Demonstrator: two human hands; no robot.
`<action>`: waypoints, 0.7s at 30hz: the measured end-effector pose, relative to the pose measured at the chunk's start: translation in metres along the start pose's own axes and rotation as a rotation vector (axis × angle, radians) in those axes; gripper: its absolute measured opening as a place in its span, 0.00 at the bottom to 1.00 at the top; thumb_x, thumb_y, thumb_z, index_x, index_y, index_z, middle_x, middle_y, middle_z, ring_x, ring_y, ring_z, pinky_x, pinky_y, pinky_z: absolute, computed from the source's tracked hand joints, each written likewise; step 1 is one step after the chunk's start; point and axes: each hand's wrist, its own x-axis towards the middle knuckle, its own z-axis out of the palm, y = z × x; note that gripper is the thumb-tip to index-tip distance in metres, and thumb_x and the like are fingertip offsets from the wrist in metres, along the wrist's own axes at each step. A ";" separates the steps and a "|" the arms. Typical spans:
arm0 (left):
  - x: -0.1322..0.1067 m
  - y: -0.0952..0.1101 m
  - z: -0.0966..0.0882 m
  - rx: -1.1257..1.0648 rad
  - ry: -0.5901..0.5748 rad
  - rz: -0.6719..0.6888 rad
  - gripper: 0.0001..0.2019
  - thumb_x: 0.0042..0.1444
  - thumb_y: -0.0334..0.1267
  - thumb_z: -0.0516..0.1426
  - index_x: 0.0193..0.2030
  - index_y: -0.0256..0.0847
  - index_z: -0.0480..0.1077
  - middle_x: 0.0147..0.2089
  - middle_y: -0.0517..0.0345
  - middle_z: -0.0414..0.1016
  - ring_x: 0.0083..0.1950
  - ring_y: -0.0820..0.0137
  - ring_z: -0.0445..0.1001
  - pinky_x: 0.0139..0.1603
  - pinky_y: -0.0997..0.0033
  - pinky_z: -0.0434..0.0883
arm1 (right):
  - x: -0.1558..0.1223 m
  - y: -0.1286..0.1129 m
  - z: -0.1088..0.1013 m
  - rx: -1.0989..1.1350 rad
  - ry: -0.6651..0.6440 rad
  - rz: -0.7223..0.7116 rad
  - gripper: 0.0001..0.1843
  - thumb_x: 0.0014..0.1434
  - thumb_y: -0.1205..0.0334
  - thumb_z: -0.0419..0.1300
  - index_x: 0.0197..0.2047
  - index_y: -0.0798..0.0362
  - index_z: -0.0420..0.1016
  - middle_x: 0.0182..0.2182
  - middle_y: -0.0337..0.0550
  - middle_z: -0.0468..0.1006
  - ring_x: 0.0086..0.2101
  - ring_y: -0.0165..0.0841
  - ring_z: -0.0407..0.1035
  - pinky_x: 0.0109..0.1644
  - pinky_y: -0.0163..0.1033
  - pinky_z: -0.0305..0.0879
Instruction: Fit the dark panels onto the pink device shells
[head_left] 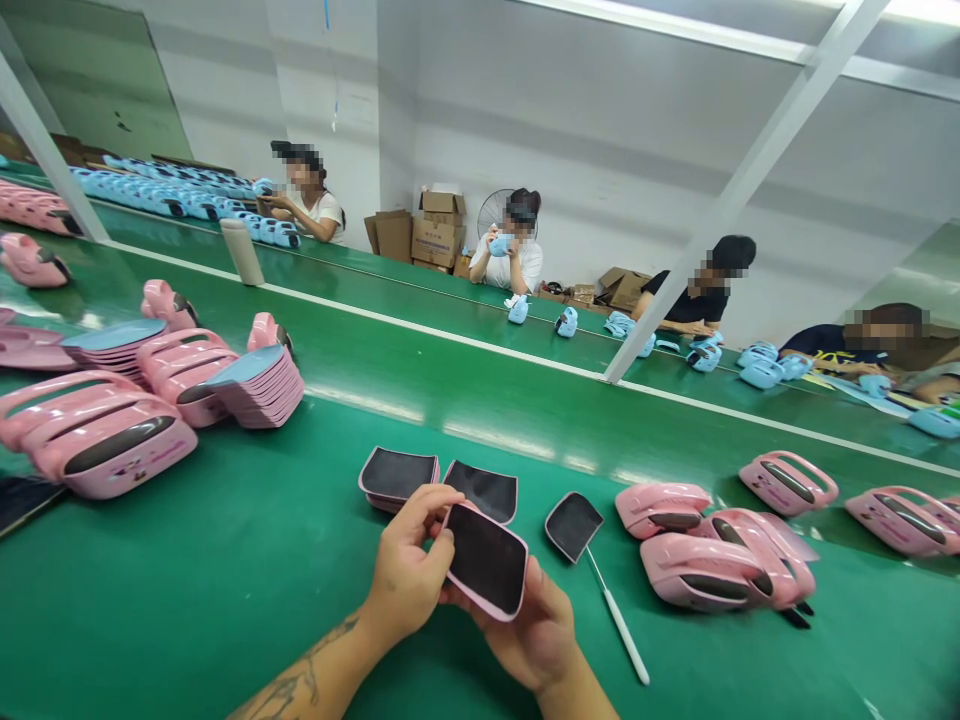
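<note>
My left hand (409, 565) and my right hand (529, 630) together hold a pink-rimmed black panel (486, 560) above the green belt (247, 610). Two similar panels (397, 475) (481, 490) lie just beyond my left fingers. Right of my right hand lies a black panel on a white handle (574, 526). Further right sit several glossy pink plastic casings (705, 572) with dark oval slots. More casings (97, 435) and stacks of pink pieces with blue faces (259, 392) stand to the left.
A raised white-edged green belt (450, 345) runs behind my work area. Beyond it, several seated co-workers (694, 295) handle blue items (566, 322) at another belt. A white cylinder (241, 252), cardboard boxes (437, 230) and a fan (495, 215) stand further back.
</note>
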 end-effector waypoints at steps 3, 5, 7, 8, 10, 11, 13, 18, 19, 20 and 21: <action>0.001 0.001 0.000 -0.005 0.010 -0.014 0.17 0.57 0.26 0.55 0.50 0.41 0.77 0.51 0.50 0.76 0.46 0.65 0.80 0.46 0.67 0.75 | 0.001 0.001 -0.001 0.010 0.003 -0.001 0.29 0.59 0.41 0.69 0.56 0.50 0.83 0.58 0.51 0.82 0.53 0.50 0.77 0.65 0.61 0.65; 0.001 0.001 0.000 -0.013 0.017 -0.020 0.17 0.56 0.26 0.55 0.49 0.41 0.78 0.50 0.51 0.77 0.46 0.65 0.79 0.46 0.67 0.75 | 0.001 0.001 0.000 0.009 0.015 0.003 0.28 0.58 0.41 0.70 0.55 0.50 0.84 0.57 0.50 0.82 0.53 0.50 0.76 0.65 0.61 0.65; 0.001 0.000 0.001 -0.023 0.028 -0.027 0.17 0.55 0.25 0.55 0.48 0.41 0.78 0.49 0.51 0.77 0.46 0.64 0.79 0.47 0.66 0.75 | 0.001 0.000 0.002 0.007 0.029 0.008 0.28 0.57 0.42 0.70 0.55 0.50 0.84 0.56 0.49 0.83 0.53 0.50 0.76 0.65 0.61 0.65; 0.001 0.000 0.001 -0.026 0.035 -0.030 0.17 0.54 0.25 0.56 0.47 0.41 0.78 0.49 0.51 0.77 0.46 0.64 0.79 0.46 0.66 0.75 | 0.000 -0.001 0.004 0.006 0.037 0.010 0.28 0.57 0.42 0.70 0.55 0.49 0.84 0.55 0.49 0.84 0.53 0.50 0.77 0.65 0.61 0.64; 0.001 0.000 0.002 -0.031 0.049 -0.041 0.16 0.54 0.25 0.56 0.47 0.41 0.78 0.48 0.51 0.77 0.45 0.64 0.79 0.46 0.66 0.75 | -0.001 -0.002 0.006 0.001 0.055 0.016 0.28 0.57 0.42 0.71 0.55 0.49 0.84 0.54 0.49 0.84 0.53 0.50 0.77 0.65 0.61 0.64; 0.001 0.000 0.002 -0.033 0.053 -0.044 0.16 0.54 0.25 0.55 0.46 0.41 0.78 0.48 0.51 0.77 0.45 0.64 0.78 0.45 0.66 0.75 | -0.001 -0.002 0.007 -0.002 0.064 0.018 0.28 0.57 0.42 0.71 0.55 0.49 0.84 0.54 0.49 0.84 0.53 0.50 0.77 0.65 0.61 0.64; 0.001 0.001 0.002 -0.039 0.045 -0.045 0.16 0.54 0.26 0.55 0.47 0.41 0.78 0.48 0.51 0.77 0.45 0.64 0.79 0.46 0.66 0.75 | -0.002 -0.003 0.008 -0.008 0.078 0.025 0.28 0.57 0.41 0.71 0.54 0.49 0.84 0.54 0.51 0.84 0.52 0.51 0.77 0.64 0.62 0.64; 0.001 0.003 -0.001 -0.027 -0.014 -0.012 0.16 0.57 0.27 0.55 0.51 0.41 0.76 0.51 0.49 0.76 0.48 0.63 0.79 0.49 0.64 0.75 | 0.000 -0.002 0.007 -0.006 0.048 0.015 0.29 0.58 0.40 0.69 0.55 0.52 0.84 0.55 0.53 0.83 0.51 0.51 0.77 0.64 0.61 0.64; 0.001 0.003 -0.002 -0.021 -0.018 -0.009 0.16 0.58 0.27 0.56 0.51 0.41 0.76 0.51 0.49 0.76 0.48 0.62 0.78 0.50 0.64 0.75 | 0.001 -0.002 0.006 -0.002 0.043 0.013 0.29 0.58 0.40 0.69 0.55 0.52 0.83 0.56 0.53 0.83 0.52 0.51 0.77 0.64 0.61 0.65; 0.001 0.002 -0.002 -0.016 -0.018 -0.010 0.15 0.59 0.28 0.56 0.51 0.41 0.76 0.51 0.49 0.76 0.48 0.62 0.78 0.50 0.64 0.75 | 0.001 -0.001 0.005 0.000 0.040 0.012 0.30 0.58 0.41 0.69 0.56 0.52 0.83 0.56 0.53 0.83 0.52 0.51 0.77 0.64 0.61 0.64; 0.000 0.001 -0.002 -0.013 -0.014 -0.013 0.15 0.59 0.28 0.56 0.51 0.41 0.75 0.51 0.49 0.76 0.48 0.63 0.78 0.49 0.64 0.75 | 0.001 -0.001 0.005 0.002 0.038 0.014 0.30 0.58 0.40 0.69 0.56 0.52 0.83 0.56 0.53 0.83 0.52 0.51 0.77 0.64 0.61 0.64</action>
